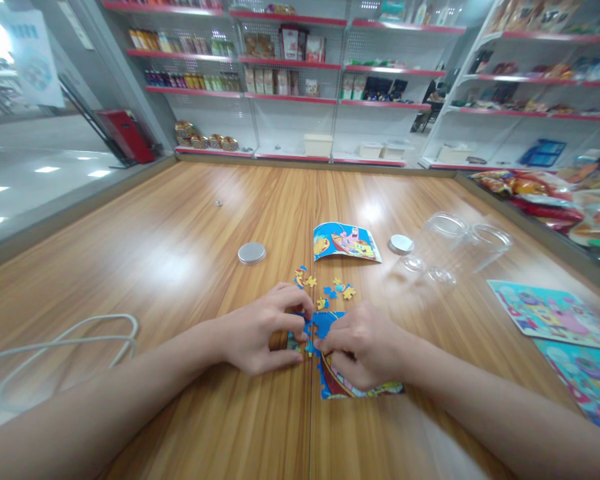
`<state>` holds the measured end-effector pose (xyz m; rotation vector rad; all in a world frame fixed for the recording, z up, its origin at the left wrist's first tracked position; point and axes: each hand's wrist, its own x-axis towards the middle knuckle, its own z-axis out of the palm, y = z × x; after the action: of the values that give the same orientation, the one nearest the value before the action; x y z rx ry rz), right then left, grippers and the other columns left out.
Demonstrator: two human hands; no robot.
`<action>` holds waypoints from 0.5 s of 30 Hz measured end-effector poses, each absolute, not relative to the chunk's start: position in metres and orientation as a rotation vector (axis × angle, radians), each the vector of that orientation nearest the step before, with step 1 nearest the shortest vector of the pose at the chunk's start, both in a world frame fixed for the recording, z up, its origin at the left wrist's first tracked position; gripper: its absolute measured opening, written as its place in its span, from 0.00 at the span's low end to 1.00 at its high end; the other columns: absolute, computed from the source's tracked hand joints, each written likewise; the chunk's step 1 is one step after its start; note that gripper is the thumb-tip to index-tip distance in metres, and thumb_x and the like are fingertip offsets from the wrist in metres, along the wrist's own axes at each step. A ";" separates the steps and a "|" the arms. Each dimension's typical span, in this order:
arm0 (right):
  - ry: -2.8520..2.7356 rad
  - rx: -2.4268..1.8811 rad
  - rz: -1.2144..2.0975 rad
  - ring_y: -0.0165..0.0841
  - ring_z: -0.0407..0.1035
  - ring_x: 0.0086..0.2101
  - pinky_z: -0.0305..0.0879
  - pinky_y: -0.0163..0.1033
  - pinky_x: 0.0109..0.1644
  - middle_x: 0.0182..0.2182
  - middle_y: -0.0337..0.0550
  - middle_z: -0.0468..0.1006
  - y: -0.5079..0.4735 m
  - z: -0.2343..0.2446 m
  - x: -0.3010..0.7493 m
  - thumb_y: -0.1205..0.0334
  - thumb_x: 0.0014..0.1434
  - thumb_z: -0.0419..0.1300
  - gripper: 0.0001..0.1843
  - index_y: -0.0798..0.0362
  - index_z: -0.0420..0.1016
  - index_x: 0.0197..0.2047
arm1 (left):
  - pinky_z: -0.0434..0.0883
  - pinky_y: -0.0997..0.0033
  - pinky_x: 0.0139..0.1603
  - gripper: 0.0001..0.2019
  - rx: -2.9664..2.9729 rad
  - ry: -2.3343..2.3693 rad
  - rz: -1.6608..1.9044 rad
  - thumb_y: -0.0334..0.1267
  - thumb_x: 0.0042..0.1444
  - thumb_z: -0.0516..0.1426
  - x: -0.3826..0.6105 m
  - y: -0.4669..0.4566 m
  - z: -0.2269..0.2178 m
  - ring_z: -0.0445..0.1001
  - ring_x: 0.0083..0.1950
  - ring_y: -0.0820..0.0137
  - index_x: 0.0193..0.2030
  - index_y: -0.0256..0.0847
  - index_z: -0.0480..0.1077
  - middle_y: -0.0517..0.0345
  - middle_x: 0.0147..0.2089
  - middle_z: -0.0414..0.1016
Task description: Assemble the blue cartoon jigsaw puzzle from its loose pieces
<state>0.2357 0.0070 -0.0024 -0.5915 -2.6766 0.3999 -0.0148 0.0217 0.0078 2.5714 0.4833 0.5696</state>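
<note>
A partly joined jigsaw puzzle (pixel 330 387) lies flat on the wooden table. My right hand (pixel 363 347) rests over it, fingers curled and fingertips pressed at its left edge; what they pinch, if anything, is hidden. Left of the puzzle, my left hand (pixel 273 327) has its fingers apart, the tips touching or just over some blue puzzle pieces (pixel 309 348). Beyond the hands lie several loose pieces (pixel 349 292), yellow and blue. A curved picture card (pixel 347 241) with cartoon figures stands behind them.
Two round silver lids (pixel 252 253) lie left and right of the card. Clear plastic jars (pixel 443 243) lie to the right, near cartoon puzzle boards (pixel 555 312). A white cable (pixel 80 343) loops at left. Bagged snacks (pixel 535 193) sit at the right edge; shelves (pixel 295 97) stand behind.
</note>
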 end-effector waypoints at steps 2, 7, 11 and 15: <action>-2.685 -0.584 0.394 0.28 0.69 0.22 0.54 0.34 0.26 0.20 0.37 0.77 0.007 -0.002 0.236 0.69 0.48 0.56 0.07 0.52 0.73 0.24 | 0.67 0.54 0.55 0.07 2.566 0.473 0.574 0.39 0.57 0.63 -0.014 0.022 0.008 0.69 0.51 0.59 0.39 0.40 0.73 0.46 0.50 0.70; -2.694 -0.589 0.403 0.28 0.70 0.22 0.54 0.34 0.26 0.21 0.38 0.77 0.007 -0.001 0.235 0.70 0.48 0.55 0.07 0.53 0.72 0.23 | 0.69 0.55 0.53 0.07 2.554 0.437 0.603 0.38 0.56 0.64 -0.013 0.022 0.008 0.70 0.50 0.60 0.39 0.40 0.72 0.46 0.50 0.70; -2.688 -0.600 0.400 0.28 0.70 0.22 0.54 0.34 0.26 0.20 0.37 0.77 0.006 0.000 0.235 0.70 0.49 0.56 0.07 0.53 0.72 0.23 | 0.71 0.56 0.51 0.06 2.556 0.430 0.608 0.37 0.56 0.64 -0.012 0.022 0.009 0.71 0.49 0.60 0.39 0.40 0.72 0.46 0.49 0.70; -2.683 -0.602 0.393 0.29 0.69 0.22 0.53 0.35 0.26 0.20 0.38 0.77 0.006 -0.001 0.235 0.70 0.49 0.55 0.08 0.53 0.73 0.23 | 0.72 0.57 0.50 0.06 2.543 0.438 0.608 0.36 0.56 0.63 -0.011 0.020 0.008 0.70 0.49 0.61 0.38 0.39 0.71 0.46 0.49 0.70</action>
<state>0.2348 0.0059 -0.0006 -0.6024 -2.6828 0.3930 -0.0107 0.0199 0.0083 2.5430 0.4380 0.6081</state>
